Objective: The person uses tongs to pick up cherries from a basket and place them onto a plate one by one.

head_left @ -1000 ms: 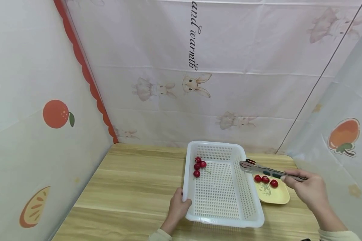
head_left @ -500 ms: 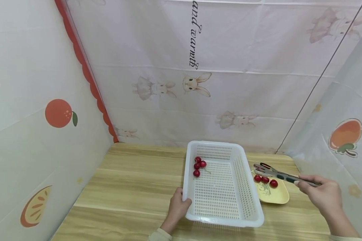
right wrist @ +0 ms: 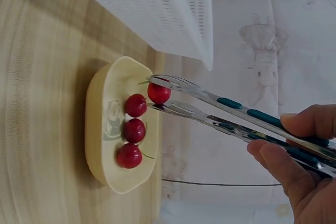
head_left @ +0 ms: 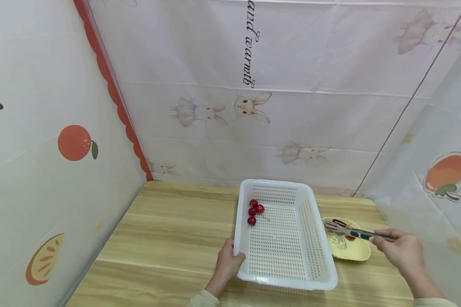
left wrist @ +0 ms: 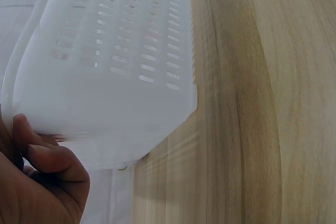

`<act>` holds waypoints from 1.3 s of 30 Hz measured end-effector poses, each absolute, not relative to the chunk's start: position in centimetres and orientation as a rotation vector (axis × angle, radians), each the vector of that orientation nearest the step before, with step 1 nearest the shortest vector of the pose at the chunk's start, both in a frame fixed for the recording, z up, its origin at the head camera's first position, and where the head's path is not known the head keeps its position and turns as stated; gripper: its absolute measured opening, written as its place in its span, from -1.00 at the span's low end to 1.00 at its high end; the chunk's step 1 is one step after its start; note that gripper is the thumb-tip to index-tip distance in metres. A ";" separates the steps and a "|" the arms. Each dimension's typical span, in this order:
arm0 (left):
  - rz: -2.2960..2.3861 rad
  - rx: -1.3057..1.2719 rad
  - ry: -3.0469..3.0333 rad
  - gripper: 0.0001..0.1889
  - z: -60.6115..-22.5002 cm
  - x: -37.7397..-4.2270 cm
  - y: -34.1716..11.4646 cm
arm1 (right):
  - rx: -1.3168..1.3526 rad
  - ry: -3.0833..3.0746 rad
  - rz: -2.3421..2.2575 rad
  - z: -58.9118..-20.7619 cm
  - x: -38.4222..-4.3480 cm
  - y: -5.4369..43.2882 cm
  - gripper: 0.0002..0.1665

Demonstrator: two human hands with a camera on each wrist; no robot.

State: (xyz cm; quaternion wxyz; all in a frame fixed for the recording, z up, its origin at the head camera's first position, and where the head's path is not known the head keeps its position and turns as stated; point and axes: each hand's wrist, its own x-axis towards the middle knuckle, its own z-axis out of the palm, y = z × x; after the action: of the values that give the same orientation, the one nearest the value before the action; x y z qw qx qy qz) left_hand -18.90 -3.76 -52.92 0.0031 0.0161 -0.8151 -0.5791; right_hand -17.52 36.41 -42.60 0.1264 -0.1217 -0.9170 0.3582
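Observation:
My left hand [head_left: 229, 261] grips the near left rim of a white perforated plastic basket [head_left: 332, 281], thumb on top, as the left wrist view also shows. Several red cherries [head_left: 251, 220] lie inside along its left side. My right hand [head_left: 403, 251] holds metal tongs [head_left: 355, 233] with dark green grip pads over a pale yellow dish [head_left: 353, 255]. In the right wrist view, one cherry [right wrist: 158, 93] sits between the tong tips. Three more cherries [right wrist: 134, 130] lie in a row in the dish. From the head, the tongs hide most of these.
The basket appears tilted, its near end raised over the wooden table [head_left: 169, 238]. The dish stands close against the basket's right side. Printed cloth walls [head_left: 199, 162] border the table at the back, left and right.
My right hand drew the tongs rightward from above the basket's right rim, then lowered them over the dish. The left hand and basket stay in place.

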 end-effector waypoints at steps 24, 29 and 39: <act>-1.856 0.084 -2.575 -0.69 -52.5 -19.0 -3.8 | -0.375 -2.694 0.858 -42.4 -17.9 36.7 -0.60; -1.848 0.091 -2.575 -0.69 -52.7 -18.9 -3.9 | -0.435 -2.631 0.895 -41.9 -17.3 36.5 -0.55; -1.839 0.066 -2.575 -0.69 -52.8 -19.2 -3.8 | -0.615 -2.553 0.915 -41.3 -17.6 36.0 -0.54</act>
State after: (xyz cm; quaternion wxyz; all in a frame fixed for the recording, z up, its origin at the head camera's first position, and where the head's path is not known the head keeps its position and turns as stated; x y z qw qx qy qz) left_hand -19.16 -3.84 -52.77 -0.0118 0.0209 -0.8136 -0.5809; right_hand -17.61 35.99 -41.31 0.1793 -0.2175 -0.9031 0.3238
